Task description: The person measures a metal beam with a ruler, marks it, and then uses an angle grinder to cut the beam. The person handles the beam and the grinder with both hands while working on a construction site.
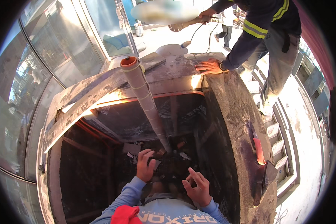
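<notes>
My left hand [145, 165] is raised above the dark pit, fingers spread and slightly bent, holding nothing. To its right, my right hand [198, 187] has the index finger raised and the others loosely curled, with nothing visible in it. Neither touches the long round pipe [143, 93], which slants up from the pit floor past the far rim. Its upper part looks wrapped, and its open end is orange. On the right-hand ledge [227, 108] lie a red-handled tool [259, 149] and a dark flat-bladed tool [259, 184], both away from my hands.
A co-worker's hand [209, 67] rests on the far right corner, while the other hand [208, 14] grips a tool with a cable. Boards [82, 108] edge the left rim. Rubble [132, 148] litters the pit floor. Glass panels [59, 30] stand left; steps [277, 140] lie right.
</notes>
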Demonstrator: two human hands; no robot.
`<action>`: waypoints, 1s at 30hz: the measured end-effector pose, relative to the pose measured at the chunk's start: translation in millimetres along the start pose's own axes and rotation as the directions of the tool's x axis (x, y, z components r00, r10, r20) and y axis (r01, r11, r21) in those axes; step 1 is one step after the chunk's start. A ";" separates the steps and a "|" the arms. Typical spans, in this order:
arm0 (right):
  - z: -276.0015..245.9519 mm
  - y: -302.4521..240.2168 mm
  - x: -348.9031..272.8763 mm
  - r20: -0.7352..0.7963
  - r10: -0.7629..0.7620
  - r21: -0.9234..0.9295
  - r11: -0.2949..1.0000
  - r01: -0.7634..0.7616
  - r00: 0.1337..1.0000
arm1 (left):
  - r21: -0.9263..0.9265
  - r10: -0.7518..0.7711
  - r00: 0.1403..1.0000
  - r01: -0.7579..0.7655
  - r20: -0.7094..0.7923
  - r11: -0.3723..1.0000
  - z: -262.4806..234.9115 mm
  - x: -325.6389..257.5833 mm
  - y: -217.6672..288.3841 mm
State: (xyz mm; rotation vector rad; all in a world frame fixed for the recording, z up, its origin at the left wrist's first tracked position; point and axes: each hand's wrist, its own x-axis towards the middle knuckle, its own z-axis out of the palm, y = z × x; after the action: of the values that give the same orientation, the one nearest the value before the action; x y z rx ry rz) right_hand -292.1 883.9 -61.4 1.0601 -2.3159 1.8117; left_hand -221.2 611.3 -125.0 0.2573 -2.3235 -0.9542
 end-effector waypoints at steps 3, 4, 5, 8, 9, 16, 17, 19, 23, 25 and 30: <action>-1.7 -5.3 25.8 0.036 0.003 -0.022 1.000 -0.002 0.999 | -0.062 -0.138 0.989 0.135 -0.055 0.989 -16.6 -19.8 -21.3; -4.2 -7.6 34.5 0.037 0.000 -0.046 0.999 0.001 0.999 | -0.080 -0.175 0.983 0.171 -0.047 0.982 -19.9 -32.0 -30.0; -6.6 -7.5 43.8 0.007 0.003 -0.069 0.998 -0.002 1.000 | -0.091 -0.210 0.977 0.205 -0.046 0.974 -22.0 -41.9 -37.0; -9.8 -9.0 69.6 -0.125 0.003 -0.147 0.989 -0.022 0.992 | -0.164 -0.230 0.970 0.240 0.080 0.957 -24.8 -60.3 -51.0; -4.6 -15.6 80.2 -0.167 -0.001 -0.188 0.982 -0.031 0.986 | -0.165 -0.196 0.976 0.210 0.094 0.964 -28.4 -63.0 -56.0; 55.6 -57.7 52.2 -0.435 0.109 -0.199 0.957 -0.213 0.894 | -0.060 0.253 0.967 -0.255 -0.042 0.965 -73.2 36.1 -75.6; 67.7 -61.2 43.6 -0.391 0.093 -0.276 0.937 -0.213 0.916 | -0.033 0.233 0.966 -0.237 -0.109 0.971 -87.2 48.0 -81.4; 85.2 -72.2 32.3 -0.305 0.055 -0.459 0.866 -0.197 0.951 | 0.093 0.249 0.933 -0.233 -0.258 0.968 -137.8 71.9 -100.5; 80.8 -101.0 31.9 -0.245 -0.045 -0.697 0.702 -0.143 0.968 | 0.472 0.369 0.836 -0.154 -0.406 0.868 -241.5 162.6 -168.4; 91.6 -116.3 35.5 -0.251 -0.081 -0.765 0.628 -0.147 0.965 | 0.594 0.340 0.851 -0.042 -0.400 0.804 -285.6 206.9 -193.5; 118.4 -64.6 24.5 -0.312 0.037 -0.583 0.782 -0.222 0.949 | 0.646 0.134 0.926 0.137 -0.353 0.751 -304.2 251.1 -268.3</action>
State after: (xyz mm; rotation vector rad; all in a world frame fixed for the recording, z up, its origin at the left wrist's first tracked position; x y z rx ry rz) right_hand -232.8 763.1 -35.2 0.5065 -2.5413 0.9888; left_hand -251.1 145.8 -24.9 0.6694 -2.1923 -0.0052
